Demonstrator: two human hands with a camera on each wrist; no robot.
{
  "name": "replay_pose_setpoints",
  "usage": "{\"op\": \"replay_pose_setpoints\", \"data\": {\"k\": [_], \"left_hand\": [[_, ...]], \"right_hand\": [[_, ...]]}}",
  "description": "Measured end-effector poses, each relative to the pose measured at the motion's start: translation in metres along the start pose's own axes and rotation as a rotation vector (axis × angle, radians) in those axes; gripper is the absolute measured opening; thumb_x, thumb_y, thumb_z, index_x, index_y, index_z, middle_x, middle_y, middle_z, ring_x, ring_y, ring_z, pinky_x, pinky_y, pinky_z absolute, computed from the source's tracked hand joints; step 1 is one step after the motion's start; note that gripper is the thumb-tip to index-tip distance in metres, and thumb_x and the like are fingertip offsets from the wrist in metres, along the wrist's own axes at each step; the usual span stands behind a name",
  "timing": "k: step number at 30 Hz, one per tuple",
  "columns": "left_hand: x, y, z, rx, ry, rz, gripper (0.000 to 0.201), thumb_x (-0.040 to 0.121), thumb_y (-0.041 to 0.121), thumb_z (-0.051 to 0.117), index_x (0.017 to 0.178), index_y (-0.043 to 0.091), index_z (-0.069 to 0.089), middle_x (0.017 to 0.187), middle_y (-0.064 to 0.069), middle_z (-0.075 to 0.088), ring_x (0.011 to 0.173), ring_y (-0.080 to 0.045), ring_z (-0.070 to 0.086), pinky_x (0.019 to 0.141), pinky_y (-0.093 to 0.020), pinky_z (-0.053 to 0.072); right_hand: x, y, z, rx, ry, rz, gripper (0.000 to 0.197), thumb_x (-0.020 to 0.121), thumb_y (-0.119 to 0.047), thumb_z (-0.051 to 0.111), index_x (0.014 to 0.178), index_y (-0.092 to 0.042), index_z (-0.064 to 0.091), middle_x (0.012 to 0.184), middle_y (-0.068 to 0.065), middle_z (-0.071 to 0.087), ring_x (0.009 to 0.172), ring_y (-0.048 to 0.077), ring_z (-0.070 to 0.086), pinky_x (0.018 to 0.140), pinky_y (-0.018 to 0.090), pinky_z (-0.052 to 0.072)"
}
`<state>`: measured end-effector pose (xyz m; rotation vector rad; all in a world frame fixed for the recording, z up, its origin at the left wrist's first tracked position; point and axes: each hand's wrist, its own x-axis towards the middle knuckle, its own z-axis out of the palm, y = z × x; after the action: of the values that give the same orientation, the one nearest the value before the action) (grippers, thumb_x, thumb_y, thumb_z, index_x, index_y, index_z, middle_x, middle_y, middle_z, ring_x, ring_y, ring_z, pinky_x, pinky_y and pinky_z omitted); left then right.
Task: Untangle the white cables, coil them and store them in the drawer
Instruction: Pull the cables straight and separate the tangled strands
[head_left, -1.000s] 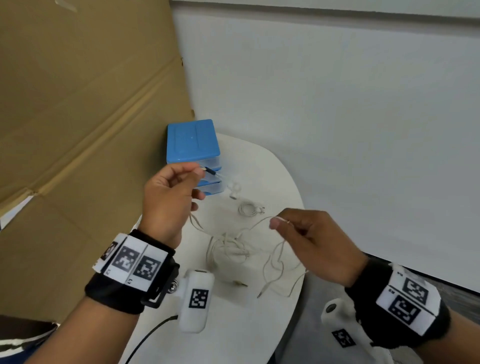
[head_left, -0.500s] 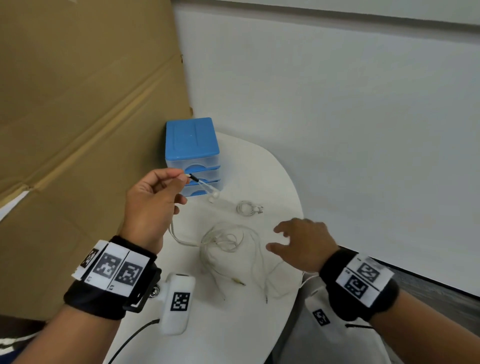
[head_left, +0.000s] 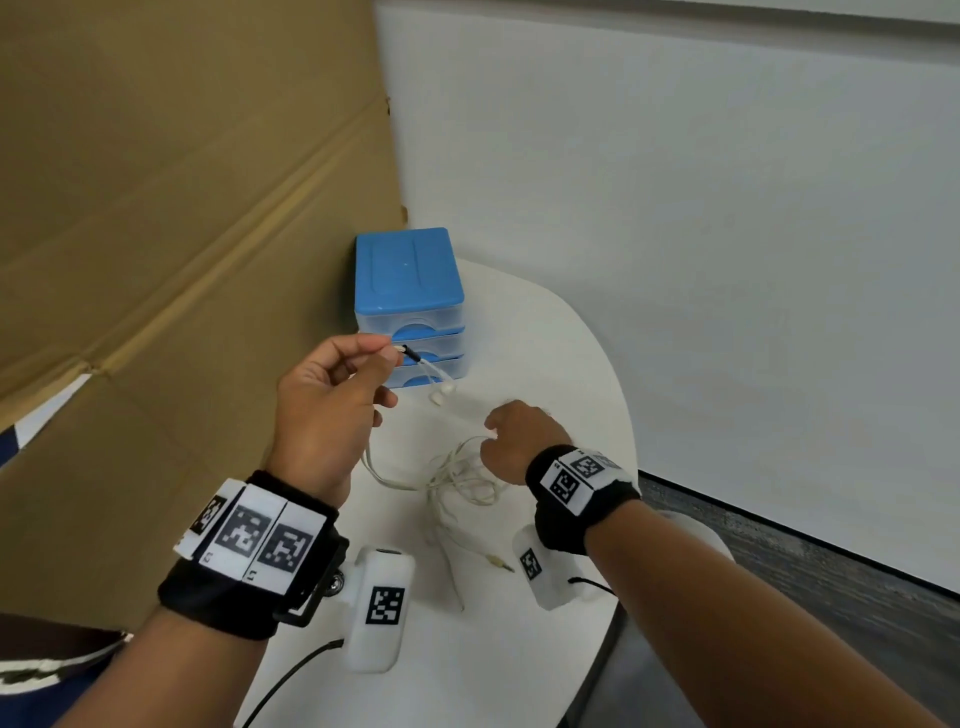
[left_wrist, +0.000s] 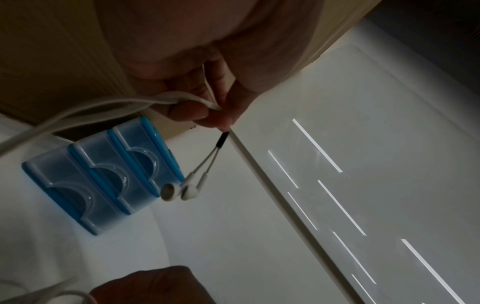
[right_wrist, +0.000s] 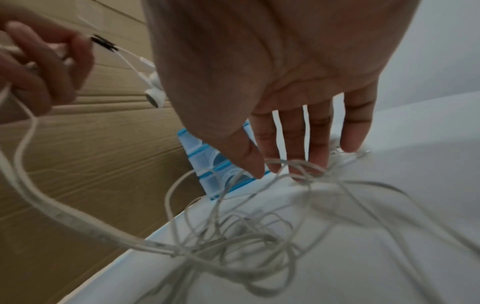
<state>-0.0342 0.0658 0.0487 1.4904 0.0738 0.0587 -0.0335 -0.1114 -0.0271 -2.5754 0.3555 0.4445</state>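
Observation:
My left hand is raised in front of the blue drawer unit and pinches a white earphone cable just behind its black splitter. Two earbuds dangle below it. The cable runs down from that hand into a loose tangle of white cables on the white table. My right hand is low over the far side of the tangle. Its fingers are straight and spread, with the tips touching thin loops of the tangle. The three drawers are closed.
A brown cardboard sheet stands along the left, right behind the drawer unit. A grey-white wall is at the back. The table's curved edge drops off to the right of my right hand. A gold jack plug lies near my right wrist.
My right hand let go of the strand it held up, dropped to the table and moved forward over the tangle. My left hand kept its pinch and shifted slightly.

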Motion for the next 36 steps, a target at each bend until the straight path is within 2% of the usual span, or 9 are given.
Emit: {"op": "replay_pose_setpoints", "data": {"k": [3, 7, 13, 17, 22, 26, 30, 33, 36], "left_hand": [[0.001, -0.002, 0.001, 0.008, -0.003, 0.002, 0.012, 0.089, 0.01, 0.067, 0.086, 0.022, 0.068, 0.09, -0.008, 0.069, 0.05, -0.007, 0.054, 0.046, -0.018, 0.04], [0.001, -0.005, 0.0, 0.022, -0.001, 0.001, 0.009, 0.089, 0.01, 0.068, 0.089, 0.019, 0.069, 0.09, -0.008, 0.07, 0.049, -0.007, 0.054, 0.045, -0.017, 0.042], [0.005, -0.007, -0.004, 0.06, 0.024, -0.002, 0.008, 0.089, 0.012, 0.068, 0.09, 0.02, 0.069, 0.091, -0.008, 0.07, 0.052, -0.008, 0.054, 0.047, -0.018, 0.041], [0.005, -0.012, -0.004, 0.15, 0.017, -0.002, 0.007, 0.088, 0.011, 0.069, 0.095, 0.013, 0.07, 0.089, -0.005, 0.07, 0.055, -0.009, 0.05, 0.047, -0.011, 0.042], [0.004, -0.018, -0.006, 0.305, 0.014, -0.05, 0.013, 0.084, 0.015, 0.073, 0.09, 0.025, 0.069, 0.104, 0.0, 0.069, 0.092, -0.014, 0.061, 0.087, -0.034, 0.052], [-0.01, -0.016, 0.005, 0.797, -0.234, 0.152, 0.06, 0.065, 0.056, 0.074, 0.12, 0.047, 0.053, 0.146, 0.009, 0.043, 0.136, -0.014, 0.04, 0.106, -0.05, 0.041], [-0.022, -0.018, 0.025, 0.721, -0.513, 0.093, 0.022, 0.086, 0.051, 0.056, 0.098, 0.04, 0.07, 0.105, 0.014, 0.072, 0.101, -0.012, 0.067, 0.097, -0.048, 0.05], [-0.021, -0.022, 0.023, 0.623, -0.438, 0.07, 0.032, 0.099, 0.014, 0.044, 0.085, 0.028, 0.069, 0.09, 0.007, 0.074, 0.085, -0.018, 0.07, 0.088, -0.047, 0.055], [-0.023, -0.022, 0.018, 0.621, -0.415, 0.052, 0.033, 0.1, 0.011, 0.039, 0.088, 0.024, 0.067, 0.089, 0.005, 0.075, 0.083, -0.019, 0.07, 0.087, -0.043, 0.056]], "right_hand": [[0.011, 0.011, -0.004, 0.113, -0.088, -0.001, 0.036, 0.085, -0.017, 0.054, 0.12, -0.026, 0.064, 0.13, 0.001, 0.063, 0.121, 0.022, 0.057, 0.106, 0.034, 0.045], [0.015, 0.016, -0.025, 0.258, -0.052, -0.082, 0.027, 0.081, -0.003, 0.06, 0.075, -0.027, 0.07, 0.089, 0.0, 0.074, 0.092, 0.017, 0.068, 0.087, 0.029, 0.054], [-0.013, 0.005, -0.069, 0.535, -0.168, -0.18, 0.022, 0.085, 0.002, 0.052, 0.095, -0.009, 0.068, 0.08, 0.014, 0.067, 0.07, 0.022, 0.064, 0.078, 0.033, 0.049], [-0.035, 0.001, -0.093, 0.541, -0.23, -0.259, 0.02, 0.088, -0.004, 0.059, 0.106, -0.009, 0.065, 0.076, 0.007, 0.07, 0.058, 0.02, 0.05, 0.071, 0.038, 0.042], [-0.055, -0.006, -0.116, 0.567, -0.297, -0.35, 0.022, 0.09, -0.003, 0.061, 0.112, -0.008, 0.064, 0.097, 0.009, 0.077, 0.059, 0.018, 0.052, 0.067, 0.028, 0.048], [-0.061, -0.01, -0.114, 0.608, -0.303, -0.4, 0.022, 0.091, 0.0, 0.061, 0.112, -0.002, 0.063, 0.105, 0.017, 0.074, 0.061, 0.017, 0.056, 0.072, 0.031, 0.049], [-0.066, -0.017, -0.106, 0.625, -0.249, -0.447, 0.014, 0.09, -0.003, 0.061, 0.1, -0.01, 0.067, 0.096, 0.015, 0.074, 0.069, 0.017, 0.059, 0.069, 0.026, 0.05], [-0.046, -0.006, -0.09, 0.644, -0.027, -0.309, 0.015, 0.092, -0.008, 0.055, 0.089, -0.014, 0.068, 0.089, 0.008, 0.072, 0.07, 0.018, 0.061, 0.062, 0.026, 0.048], [-0.022, 0.01, -0.066, 0.509, -0.067, -0.211, 0.032, 0.091, 0.001, 0.042, 0.097, -0.014, 0.069, 0.094, 0.006, 0.067, 0.069, 0.021, 0.06, 0.057, 0.024, 0.048]]}}
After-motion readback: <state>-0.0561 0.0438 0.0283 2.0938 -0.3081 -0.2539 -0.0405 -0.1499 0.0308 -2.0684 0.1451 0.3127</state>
